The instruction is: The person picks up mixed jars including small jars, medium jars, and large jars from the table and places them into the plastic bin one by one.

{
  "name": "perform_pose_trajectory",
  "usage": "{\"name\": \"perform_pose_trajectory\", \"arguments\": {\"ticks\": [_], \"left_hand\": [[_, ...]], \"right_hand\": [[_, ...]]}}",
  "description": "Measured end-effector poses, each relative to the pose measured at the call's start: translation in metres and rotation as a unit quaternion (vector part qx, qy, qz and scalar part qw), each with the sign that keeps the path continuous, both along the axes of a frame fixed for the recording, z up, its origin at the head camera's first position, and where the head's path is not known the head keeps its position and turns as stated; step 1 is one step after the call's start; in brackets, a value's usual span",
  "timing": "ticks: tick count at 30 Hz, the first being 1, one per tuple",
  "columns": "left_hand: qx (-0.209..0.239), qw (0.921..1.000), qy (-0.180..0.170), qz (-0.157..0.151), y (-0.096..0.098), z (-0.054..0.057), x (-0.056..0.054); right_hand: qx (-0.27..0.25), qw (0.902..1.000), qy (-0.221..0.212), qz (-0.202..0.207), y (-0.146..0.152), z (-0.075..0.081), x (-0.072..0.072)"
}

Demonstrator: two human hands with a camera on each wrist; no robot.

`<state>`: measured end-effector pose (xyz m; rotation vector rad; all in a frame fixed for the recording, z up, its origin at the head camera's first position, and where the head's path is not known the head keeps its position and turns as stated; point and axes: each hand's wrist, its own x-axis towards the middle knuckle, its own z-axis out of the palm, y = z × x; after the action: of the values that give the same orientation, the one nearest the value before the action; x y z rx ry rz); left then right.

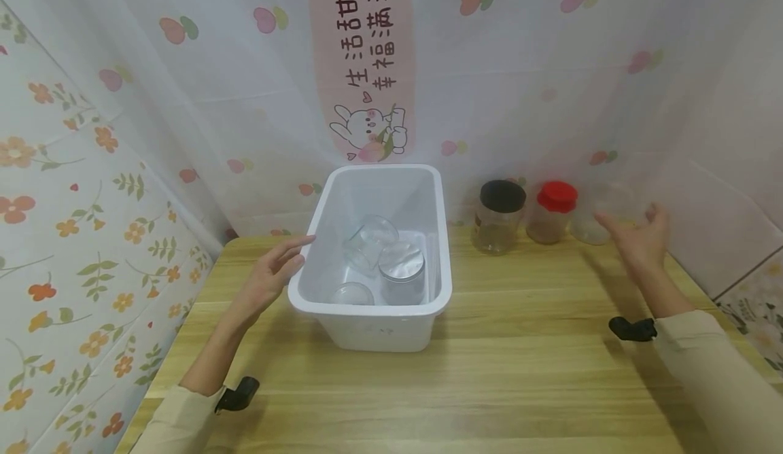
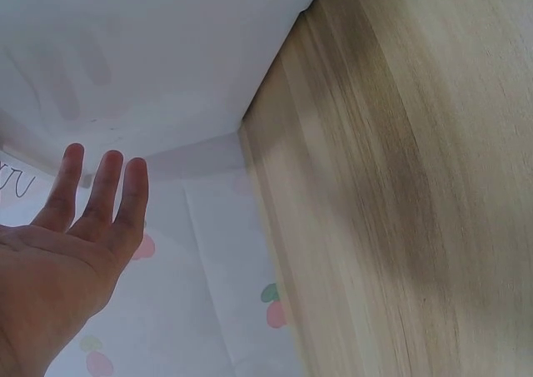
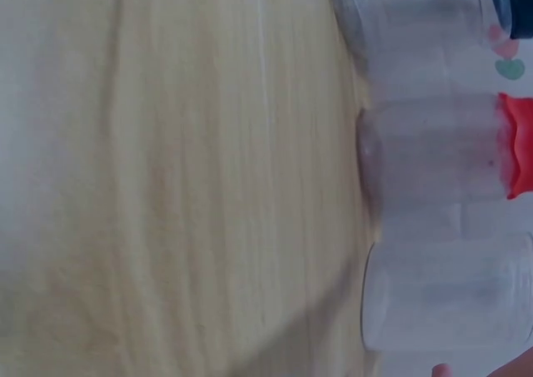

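Observation:
At the left wall of a white plastic tub (image 1: 370, 310), my left hand (image 1: 274, 274) has its fingertips right at the rim, fingers loosely extended. The left wrist view shows three of those fingers (image 2: 104, 194) spread beside the tub's outer side. My right hand (image 1: 642, 242) is at the far right of the table, thumb and fingers apart, beside a clear jar (image 1: 588, 228) that shows no lid. In the right wrist view that jar (image 3: 450, 294) stands closest to the fingertips (image 3: 441, 370). Left of it are a jar with a red lid (image 1: 548, 224) and a jar with a black lid (image 1: 497, 231).
Inside the tub stands a clear container with a silvery top (image 1: 402, 287), with other clear containers (image 1: 379, 230) around it. The wooden table (image 1: 520, 372) meets a patterned curtain (image 1: 520, 100) behind the jars, and a floral curtain (image 1: 92, 236) hangs at the left.

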<state>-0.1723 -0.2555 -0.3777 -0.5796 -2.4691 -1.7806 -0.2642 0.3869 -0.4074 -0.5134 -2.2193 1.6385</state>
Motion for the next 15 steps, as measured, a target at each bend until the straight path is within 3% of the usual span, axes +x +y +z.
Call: {"name": "perform_pose_trajectory", "arguments": {"ticks": [5,15], "left_hand": [[-0.001,1.0000,-0.001,0.003,-0.001,0.000,0.000],[-0.004,0.9999,-0.008,0.006,0.000,-0.001,-0.001]], "right_hand": [[0.011,0.9999,-0.008,0.007,0.003,0.002,-0.012],[-0.053,0.9984,-0.014,0.016,0.001,0.005,-0.027]]}}
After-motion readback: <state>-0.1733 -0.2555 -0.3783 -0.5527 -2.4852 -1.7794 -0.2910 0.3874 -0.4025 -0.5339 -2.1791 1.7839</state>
